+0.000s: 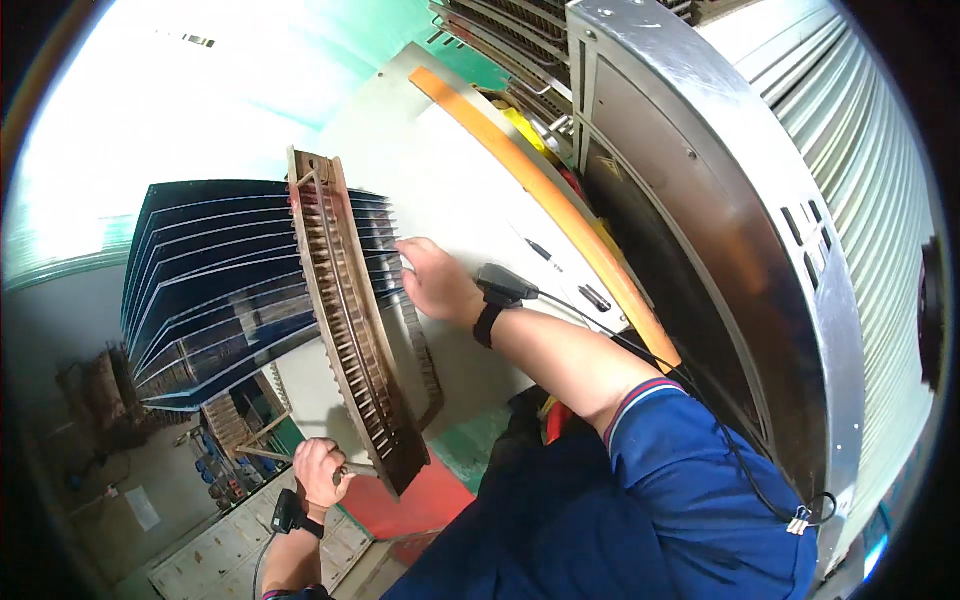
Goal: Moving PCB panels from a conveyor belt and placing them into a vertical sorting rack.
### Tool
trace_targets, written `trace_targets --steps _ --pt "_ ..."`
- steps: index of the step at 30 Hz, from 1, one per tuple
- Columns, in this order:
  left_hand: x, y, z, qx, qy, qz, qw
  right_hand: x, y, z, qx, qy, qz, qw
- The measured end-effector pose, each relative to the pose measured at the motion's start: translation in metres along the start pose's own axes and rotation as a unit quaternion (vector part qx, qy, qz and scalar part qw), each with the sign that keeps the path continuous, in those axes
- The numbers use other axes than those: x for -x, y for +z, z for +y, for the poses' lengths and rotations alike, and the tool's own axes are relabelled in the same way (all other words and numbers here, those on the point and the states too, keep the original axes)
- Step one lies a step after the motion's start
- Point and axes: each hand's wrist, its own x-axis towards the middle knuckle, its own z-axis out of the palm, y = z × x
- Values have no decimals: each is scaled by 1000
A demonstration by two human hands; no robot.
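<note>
A long, worn metal rack (345,330) with a row of teeth stands tilted in front of me. Several thin, dark sheets (215,270) with pale edges pass through its slots and fan out to the left. My left hand (320,473) is closed around a short bar at the rack's near end. At the sheets' right edges is my right hand (437,282), its fingers curled together. A small pale bit shows at its fingertips; whether they pinch a sheet edge is hidden. Both wrists carry strapped black devices with cables.
Beyond my right hand lies a white tabletop (470,165) with an orange edge strip (545,185) and a black pen-like tool (538,249). A large metal-framed machine (700,180) rises at right. More racks (510,45) stand at the back. A pale cabinet (250,535) is at lower left.
</note>
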Motion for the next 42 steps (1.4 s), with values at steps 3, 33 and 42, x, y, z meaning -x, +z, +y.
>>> trace_targets --steps 3,33,42 --pt "-2 -3 -3 4 7 -16 1000 0 5 1 16 -6 11 1000" --pt "-18 -10 3 -7 15 -32 999 -45 -16 15 134 -80 -88 984" --pt "-15 -13 -2 -8 4 -87 996 -47 -30 21 30 -95 -130 986"
